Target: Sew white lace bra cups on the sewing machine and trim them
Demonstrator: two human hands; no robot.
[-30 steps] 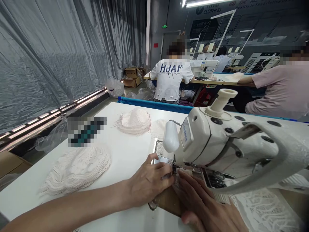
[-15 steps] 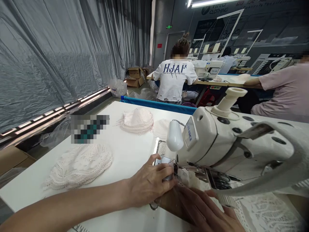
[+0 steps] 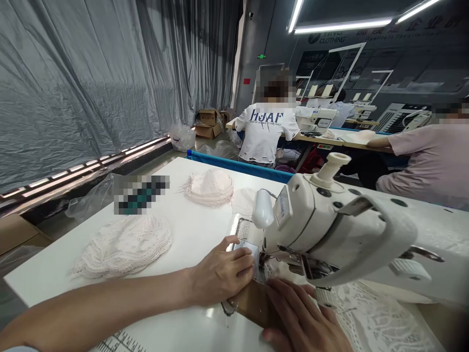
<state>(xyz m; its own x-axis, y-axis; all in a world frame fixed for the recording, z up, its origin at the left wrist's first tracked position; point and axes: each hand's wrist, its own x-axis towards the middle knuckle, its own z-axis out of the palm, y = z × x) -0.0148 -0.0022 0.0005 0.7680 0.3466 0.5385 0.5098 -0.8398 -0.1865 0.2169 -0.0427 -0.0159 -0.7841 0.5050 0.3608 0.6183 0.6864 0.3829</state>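
Note:
A white sewing machine [image 3: 300, 210] stands in front of me. My left hand [image 3: 223, 271] rests on the metal plate [image 3: 249, 249] left of its needle area, fingers bent and somewhat apart, with nothing visible in them. Beside it, my right hand [image 3: 304, 313] lies with fingers stretched out near the needle, over a brown surface [image 3: 252, 303] at the machine's front. White lace fabric [image 3: 384, 313] spreads to the right of this hand and runs under the machine arm. The needle and the fabric edge under my right fingers are mostly hidden.
Stacked lace pieces [image 3: 128, 244] lie at the left of the white table [image 3: 198, 225], and a pale pile with loose threads [image 3: 209, 187] lies farther back. A blurred-out item [image 3: 142, 194] is near the left edge. People [image 3: 267, 127] sit at machines beyond.
The view has tilted up slightly. My left hand has drawn back a little from the needle area, and the right-hand fingers now lie flatter, showing more of the brown surface.

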